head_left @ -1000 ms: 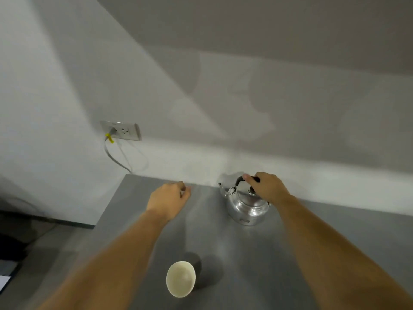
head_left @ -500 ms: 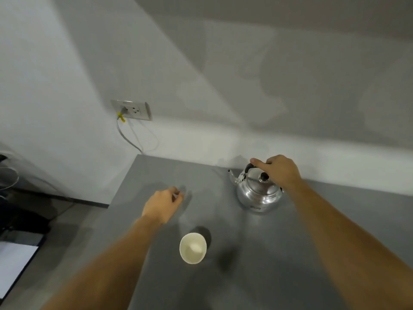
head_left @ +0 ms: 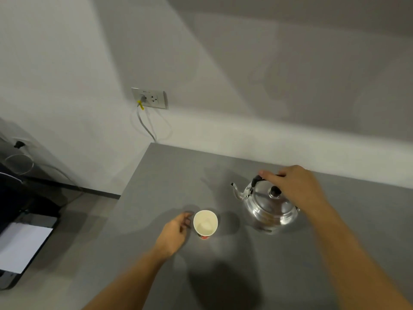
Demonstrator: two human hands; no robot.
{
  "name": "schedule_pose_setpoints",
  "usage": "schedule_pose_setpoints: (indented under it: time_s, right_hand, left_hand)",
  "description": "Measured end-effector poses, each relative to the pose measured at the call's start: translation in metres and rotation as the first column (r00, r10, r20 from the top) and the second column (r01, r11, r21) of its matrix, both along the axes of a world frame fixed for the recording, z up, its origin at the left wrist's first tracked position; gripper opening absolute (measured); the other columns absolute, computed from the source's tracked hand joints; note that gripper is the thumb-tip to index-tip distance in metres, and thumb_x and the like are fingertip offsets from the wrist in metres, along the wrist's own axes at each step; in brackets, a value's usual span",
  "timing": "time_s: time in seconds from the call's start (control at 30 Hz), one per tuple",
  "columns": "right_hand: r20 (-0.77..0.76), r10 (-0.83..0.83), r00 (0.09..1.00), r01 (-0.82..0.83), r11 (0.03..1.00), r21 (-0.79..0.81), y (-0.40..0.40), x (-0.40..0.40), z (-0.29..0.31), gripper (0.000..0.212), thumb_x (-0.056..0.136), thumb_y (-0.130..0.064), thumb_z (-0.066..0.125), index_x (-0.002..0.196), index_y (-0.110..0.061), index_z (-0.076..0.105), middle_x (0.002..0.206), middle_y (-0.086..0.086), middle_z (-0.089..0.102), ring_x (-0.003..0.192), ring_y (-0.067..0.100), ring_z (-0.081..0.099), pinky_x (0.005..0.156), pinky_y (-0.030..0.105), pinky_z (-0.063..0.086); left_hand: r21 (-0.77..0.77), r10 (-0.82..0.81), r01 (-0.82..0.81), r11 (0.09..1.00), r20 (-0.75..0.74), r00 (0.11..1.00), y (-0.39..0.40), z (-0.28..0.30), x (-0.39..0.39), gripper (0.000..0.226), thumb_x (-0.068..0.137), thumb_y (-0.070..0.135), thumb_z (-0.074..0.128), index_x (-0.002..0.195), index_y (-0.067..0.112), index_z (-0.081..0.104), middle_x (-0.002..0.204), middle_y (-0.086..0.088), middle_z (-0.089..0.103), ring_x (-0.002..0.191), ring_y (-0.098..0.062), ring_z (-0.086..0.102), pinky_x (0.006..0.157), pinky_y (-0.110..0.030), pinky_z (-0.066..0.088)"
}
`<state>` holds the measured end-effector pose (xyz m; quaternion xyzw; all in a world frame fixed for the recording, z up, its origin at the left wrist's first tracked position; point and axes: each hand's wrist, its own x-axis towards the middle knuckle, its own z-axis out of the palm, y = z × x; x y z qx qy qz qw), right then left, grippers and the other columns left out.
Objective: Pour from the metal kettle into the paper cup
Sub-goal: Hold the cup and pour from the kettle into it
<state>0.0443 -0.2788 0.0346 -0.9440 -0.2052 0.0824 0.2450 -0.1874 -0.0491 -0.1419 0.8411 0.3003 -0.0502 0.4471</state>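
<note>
Under right hand [head_left: 297, 189]: kettle handle [head_left: 257, 180] (half-hidden).

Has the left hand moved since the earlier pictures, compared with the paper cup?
Yes. The left hand came back from the far part of the table toward the person and now sits just left of the paper cup.

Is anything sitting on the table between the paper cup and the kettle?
No. In the head view, only bare grey table with shadows separates the paper cup from the kettle.
</note>
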Motion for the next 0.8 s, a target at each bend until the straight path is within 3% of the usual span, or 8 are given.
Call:
schedule_pose_setpoints:
  time_s: [0.07, 0.1, 0.2, 0.37, 0.53, 0.67, 0.8]
  right_hand:
    - [-0.004, 0.008, 1.0, -0.008, 1.0, -0.024, -0.004, -0.014, 0.0, 0.068, 0.073, -0.08, 0.061, 0.049, -0.017, 0.061, 0.037, -0.016, 0.055, 0.04, 0.01, 0.052, 0.045, 0.027, 0.031]
    - [-0.001, 0.011, 1.0, -0.011, 0.999, -0.036, -0.005, -0.02, 0.001, 0.068, 0.074, -0.08, 0.062, 0.049, -0.017, 0.061, 0.037, -0.016, 0.056, 0.04, 0.009, 0.052, 0.044, 0.026, 0.031]
    - [0.029, 0.026, 0.999, -0.024, 0.998, -0.066, -0.01, -0.033, 0.0, 0.07, 0.074, -0.081, 0.061, 0.048, -0.016, 0.059, 0.039, -0.003, 0.055, 0.041, 0.01, 0.052, 0.044, 0.027, 0.03]
    - [0.048, 0.06, 0.997, -0.053, 0.989, -0.141, -0.01, -0.049, -0.003, 0.075, 0.07, -0.087, 0.056, 0.048, -0.016, 0.06, 0.038, -0.002, 0.054, 0.037, 0.004, 0.05, 0.041, 0.026, 0.03]
    - [0.015, 0.074, 0.997, -0.07, 0.981, -0.18, -0.003, -0.058, -0.007, 0.079, 0.067, -0.09, 0.054, 0.055, -0.013, 0.064, 0.035, -0.003, 0.051, 0.037, 0.01, 0.049, 0.043, 0.027, 0.035]
    - [0.011, 0.099, 0.995, -0.095, 0.97, -0.222, 0.006, -0.066, -0.005, 0.077, 0.067, -0.087, 0.057, 0.047, -0.014, 0.05, 0.034, -0.002, 0.044, 0.035, 0.014, 0.042, 0.043, 0.028, 0.034]
    - [0.015, 0.127, 0.992, -0.118, 0.956, -0.269, 0.02, -0.072, 0.002, 0.073, 0.068, -0.083, 0.058, 0.049, -0.013, 0.05, 0.043, 0.003, 0.055, 0.043, 0.019, 0.05, 0.044, 0.029, 0.035]
  left_hand:
    - [-0.02, -0.025, 0.025, 0.999, 0.037, 0.999, -0.005, 0.0, -0.002, 0.06, 0.089, -0.005, 0.05, 0.142, 0.022, 0.057, 0.121, 0.001, 0.07, 0.103, -0.014, 0.064, 0.09, -0.006, 0.046]
    - [-0.039, -0.045, 0.047, 0.998, 0.047, 0.998, -0.008, -0.001, -0.002, 0.062, 0.087, -0.004, 0.055, 0.144, 0.022, 0.055, 0.126, 0.001, 0.067, 0.106, -0.014, 0.063, 0.091, -0.007, 0.047]
    - [-0.089, -0.083, 0.088, 0.992, 0.055, 0.995, -0.015, -0.006, 0.004, 0.07, 0.083, 0.002, 0.071, 0.148, 0.016, 0.049, 0.138, -0.008, 0.06, 0.124, -0.025, 0.062, 0.108, -0.037, 0.054]
    - [-0.111, -0.02, 0.027, 0.993, 0.062, 0.998, -0.026, -0.009, 0.01, 0.087, 0.066, 0.022, 0.093, 0.144, 0.019, 0.053, 0.136, -0.005, 0.058, 0.126, -0.024, 0.058, 0.111, -0.042, 0.051]
    - [-0.132, 0.036, -0.019, 0.991, 0.131, 0.991, -0.032, -0.008, 0.019, 0.081, 0.064, 0.026, 0.094, 0.136, 0.022, 0.058, 0.13, -0.001, 0.065, 0.122, -0.021, 0.062, 0.109, -0.042, 0.051]
    - [-0.154, 0.062, -0.035, 0.987, 0.173, 0.983, -0.035, -0.005, 0.021, 0.073, 0.07, 0.021, 0.091, 0.135, 0.022, 0.058, 0.127, 0.002, 0.069, 0.119, -0.018, 0.066, 0.106, -0.039, 0.054]
    - [-0.16, 0.068, -0.034, 0.987, 0.215, 0.974, -0.037, -0.003, 0.021, 0.067, 0.073, 0.015, 0.088, 0.134, 0.019, 0.059, 0.126, 0.002, 0.071, 0.116, -0.016, 0.068, 0.104, -0.041, 0.054]
